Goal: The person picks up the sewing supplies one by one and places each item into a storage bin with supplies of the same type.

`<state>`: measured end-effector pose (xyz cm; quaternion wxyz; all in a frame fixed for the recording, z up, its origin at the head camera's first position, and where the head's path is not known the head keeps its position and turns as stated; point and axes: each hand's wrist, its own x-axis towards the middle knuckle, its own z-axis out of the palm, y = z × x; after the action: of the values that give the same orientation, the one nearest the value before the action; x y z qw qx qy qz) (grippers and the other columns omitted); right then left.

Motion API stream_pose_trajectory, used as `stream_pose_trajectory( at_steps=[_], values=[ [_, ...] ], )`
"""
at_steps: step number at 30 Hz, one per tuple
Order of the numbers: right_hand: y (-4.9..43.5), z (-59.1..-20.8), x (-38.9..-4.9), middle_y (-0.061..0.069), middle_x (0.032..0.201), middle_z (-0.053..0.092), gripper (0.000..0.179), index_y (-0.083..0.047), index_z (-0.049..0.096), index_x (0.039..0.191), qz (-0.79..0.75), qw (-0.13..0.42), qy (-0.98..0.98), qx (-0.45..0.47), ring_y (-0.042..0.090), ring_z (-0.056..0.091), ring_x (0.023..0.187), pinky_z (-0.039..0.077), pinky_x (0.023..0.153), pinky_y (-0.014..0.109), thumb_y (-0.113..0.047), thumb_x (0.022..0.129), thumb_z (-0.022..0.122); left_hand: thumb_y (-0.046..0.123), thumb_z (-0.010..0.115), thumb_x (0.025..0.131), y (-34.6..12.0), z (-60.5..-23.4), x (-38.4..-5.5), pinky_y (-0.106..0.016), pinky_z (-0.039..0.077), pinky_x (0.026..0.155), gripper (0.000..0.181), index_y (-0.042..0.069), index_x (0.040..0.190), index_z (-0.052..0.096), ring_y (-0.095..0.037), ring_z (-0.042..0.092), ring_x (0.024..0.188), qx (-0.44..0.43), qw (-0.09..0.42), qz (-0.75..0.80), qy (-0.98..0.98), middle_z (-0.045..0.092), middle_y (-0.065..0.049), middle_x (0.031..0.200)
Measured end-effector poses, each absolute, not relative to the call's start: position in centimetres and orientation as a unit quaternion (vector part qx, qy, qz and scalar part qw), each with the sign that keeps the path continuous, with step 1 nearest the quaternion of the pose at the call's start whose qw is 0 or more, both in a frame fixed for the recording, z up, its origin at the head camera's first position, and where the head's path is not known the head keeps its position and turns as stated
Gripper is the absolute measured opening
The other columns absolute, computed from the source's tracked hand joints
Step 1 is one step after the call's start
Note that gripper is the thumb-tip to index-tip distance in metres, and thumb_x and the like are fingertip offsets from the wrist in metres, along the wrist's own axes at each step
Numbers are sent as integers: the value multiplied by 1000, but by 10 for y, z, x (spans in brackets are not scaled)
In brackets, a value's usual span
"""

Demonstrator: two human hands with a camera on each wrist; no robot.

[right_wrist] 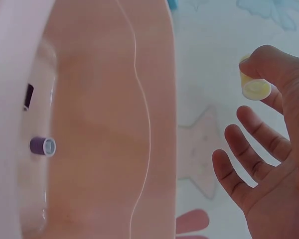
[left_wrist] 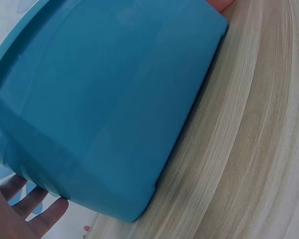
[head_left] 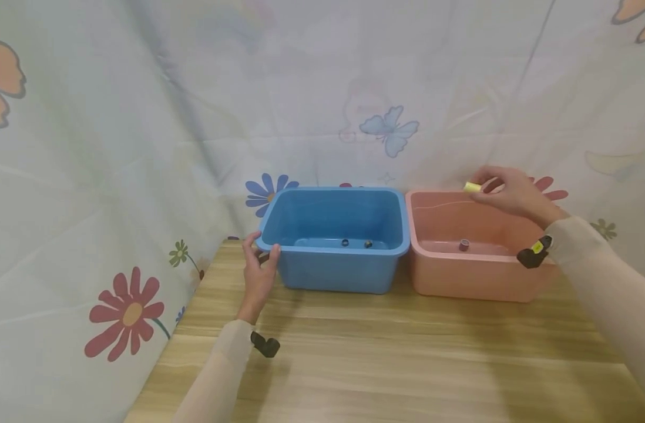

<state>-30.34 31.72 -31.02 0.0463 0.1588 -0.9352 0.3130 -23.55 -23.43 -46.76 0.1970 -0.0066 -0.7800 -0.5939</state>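
My right hand [head_left: 504, 189] pinches a small yellow spool of thread [head_left: 472, 187] between thumb and index finger, above the back of the pink bin [head_left: 470, 276]. In the right wrist view the spool [right_wrist: 255, 88] shows a pale round end, and the other fingers are spread apart. A purple spool [right_wrist: 42, 146] lies on the pink bin's floor, near a dark piece [right_wrist: 28, 97]. At the blue bin's [head_left: 338, 270] front left corner, my left hand [head_left: 260, 276] holds the rim, thumb at the front and fingers along the side.
Two small dark objects, one of them [head_left: 345, 242] further left, lie inside the blue bin. Both bins stand side by side on a wooden table [head_left: 354, 352], against a printed curtain [head_left: 312, 88]. A thin pale line [right_wrist: 149, 124] runs along the pink bin's inner wall.
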Motion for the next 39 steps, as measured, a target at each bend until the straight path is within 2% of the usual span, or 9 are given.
stream_pose_trajectory(
  at_steps=[5,14,18,21,22,25,27,32,39],
  values=[
    [328,-313,-309,11,132,56,42,-17,62,127,314,29,-938,145,35,56,119,47,87,50,-44,95,71,53,62,100,-234,-468,-236,-57,50,93,63,35,150,29,-37,59,123,-4,204,-593,-779,55,-19,139],
    [347,-323,-315,16,129,58,42,-9,62,127,309,27,-943,117,38,59,114,48,75,40,-37,97,71,52,61,100,-234,-469,-237,-56,50,93,63,36,151,28,-35,59,124,-3,196,-592,-782,54,-18,141],
    [351,-324,-315,21,128,60,45,-7,61,125,307,25,-944,118,43,59,117,47,83,52,-39,96,73,53,61,100,-235,-469,-237,-57,50,94,63,36,151,28,-35,59,124,-5,193,-593,-782,53,-18,142],
    [354,-325,-316,26,129,59,50,-6,59,126,305,21,-946,113,48,56,121,39,91,67,-43,95,73,52,60,100,-235,-468,-237,-58,49,97,63,36,151,28,-35,58,124,-7,193,-593,-781,52,-19,143],
    [355,-326,-317,28,129,59,52,-5,58,126,304,19,-946,110,49,55,121,32,94,73,-44,95,73,52,60,101,-235,-468,-237,-58,48,98,63,35,151,28,-36,58,124,-7,193,-593,-781,52,-19,143],
    [358,-327,-317,31,129,59,54,-4,57,127,299,15,-949,101,51,53,121,18,92,81,-44,95,73,52,61,100,-235,-468,-236,-59,48,99,63,35,151,28,-37,58,124,-5,191,-596,-780,52,-20,144],
    [361,-327,-317,31,127,60,53,-4,58,126,290,20,-952,95,50,53,119,12,85,83,-43,95,73,52,61,100,-234,-468,-236,-59,48,99,63,35,151,28,-38,57,125,-5,189,-598,-779,52,-20,144],
    [364,-327,-318,29,126,58,49,-5,60,124,275,27,-957,90,49,52,115,12,77,82,-42,95,73,52,61,100,-234,-468,-238,-58,49,98,63,36,151,28,-37,57,125,-3,189,-599,-778,52,-20,144],
    [366,-328,-318,34,133,55,58,-3,54,133,269,9,-957,105,52,52,117,4,85,88,-45,96,71,51,62,100,-235,-471,-238,-56,50,96,62,34,150,29,-37,59,123,1,199,-593,-780,53,-20,144]
  ],
)
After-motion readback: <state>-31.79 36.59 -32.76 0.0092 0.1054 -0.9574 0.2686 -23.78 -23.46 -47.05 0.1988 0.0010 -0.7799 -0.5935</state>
